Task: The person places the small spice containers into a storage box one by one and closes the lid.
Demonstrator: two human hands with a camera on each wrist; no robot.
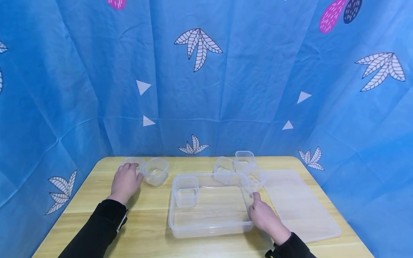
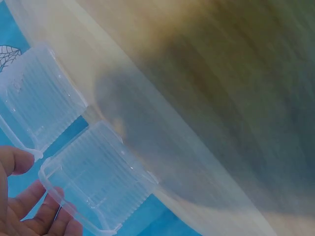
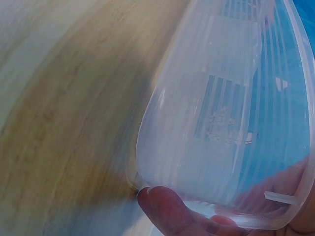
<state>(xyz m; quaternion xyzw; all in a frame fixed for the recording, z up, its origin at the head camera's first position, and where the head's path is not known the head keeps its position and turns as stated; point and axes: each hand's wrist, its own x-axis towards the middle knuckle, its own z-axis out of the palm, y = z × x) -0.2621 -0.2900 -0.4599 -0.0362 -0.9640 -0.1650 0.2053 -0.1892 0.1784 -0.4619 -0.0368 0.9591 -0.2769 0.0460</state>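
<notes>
Your right hand (image 1: 265, 216) grips the right end of the big clear box (image 1: 211, 229), which sits in the lower middle of the head view. Your left hand (image 1: 126, 182) is at the small cup (image 2: 101, 179) left of centre; I can't tell if it holds it. There, your hand hides part of that cup; the left wrist view shows its lined side.

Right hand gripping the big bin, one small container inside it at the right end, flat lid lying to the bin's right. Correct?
No: the head view shows the small container at the left end of the big bin. The right hand and flat lid are as stated.
</notes>
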